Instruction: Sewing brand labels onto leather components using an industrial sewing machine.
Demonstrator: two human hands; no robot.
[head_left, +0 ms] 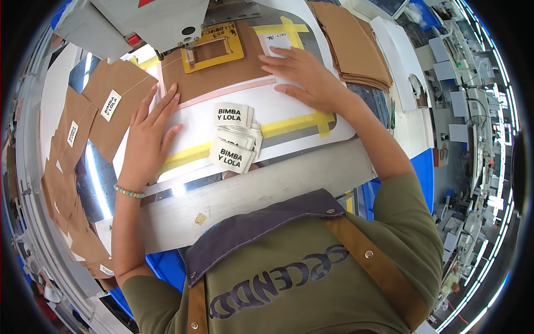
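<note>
- Nearest the body, a grey metal ledge (289, 186) runs across.
- Just beyond it, a loose pile of white labels (231, 157) lies between the forearms, apart from both hands.
- The left hand (150, 125) is open and holds nothing; its straight fingers reach the near left corner of the brown sheet (222, 83).
- The right hand (303, 78) is open too, fingers spread, tips at the sheet's right end; how hard either hand presses, I cannot tell.
- The sheet lies flat ahead of the body, between the two hands, its long axis running left to right and slanting away toward the right. Neither hand is clearly nearer: each sits at one end.
- A pink strip (222, 94) follows its near edge.
- Farther, a yellow frame (217, 63) lies on the sheet, below the machine head (156, 25).
</note>
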